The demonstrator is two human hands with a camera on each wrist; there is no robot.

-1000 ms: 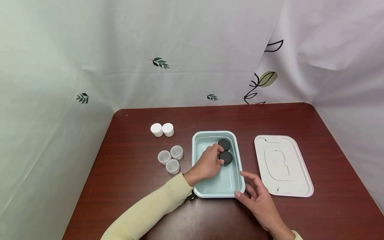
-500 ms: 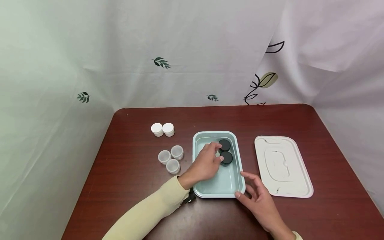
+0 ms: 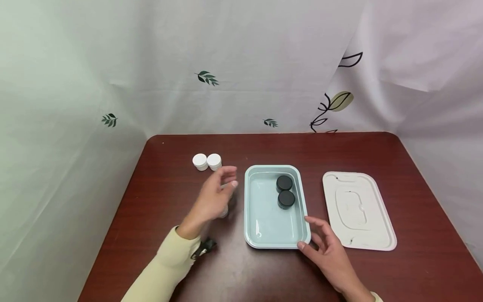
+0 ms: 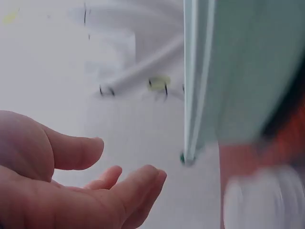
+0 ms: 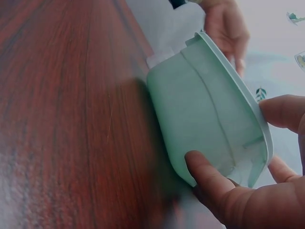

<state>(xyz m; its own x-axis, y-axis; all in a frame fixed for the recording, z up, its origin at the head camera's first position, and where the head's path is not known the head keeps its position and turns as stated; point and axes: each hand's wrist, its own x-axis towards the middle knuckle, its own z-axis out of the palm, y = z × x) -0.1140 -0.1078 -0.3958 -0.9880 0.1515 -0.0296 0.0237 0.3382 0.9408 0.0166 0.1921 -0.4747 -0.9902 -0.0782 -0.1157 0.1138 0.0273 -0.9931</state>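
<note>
My left hand (image 3: 213, 196) hovers left of the pale blue plastic tub (image 3: 256, 226), its fingers loosely bent and nothing between them. Beneath it are small translucent jars (image 3: 225, 212), mostly hidden by the hand in the head view. In the left wrist view a blurred pale jar (image 4: 262, 200) shows at lower right. My right hand (image 3: 328, 256) holds the tub's near right corner between thumb and fingers; the right wrist view shows fingertips against the tub's rim and outer wall (image 5: 190, 119). Two black-lidded jars (image 3: 286, 199) stand together inside the tub, towards its right side.
Two white jars (image 3: 207, 162) stand side by side at the back left of the dark red table (image 3: 151, 197). A white lid (image 3: 358, 212) lies flat right of the tub. Pale patterned cloth (image 3: 234, 100) hangs behind the table.
My left hand has let go of the nearer black-lidded jar in the tub and moved left, out over the translucent jars. The right hand keeps its place at the tub's corner.
</note>
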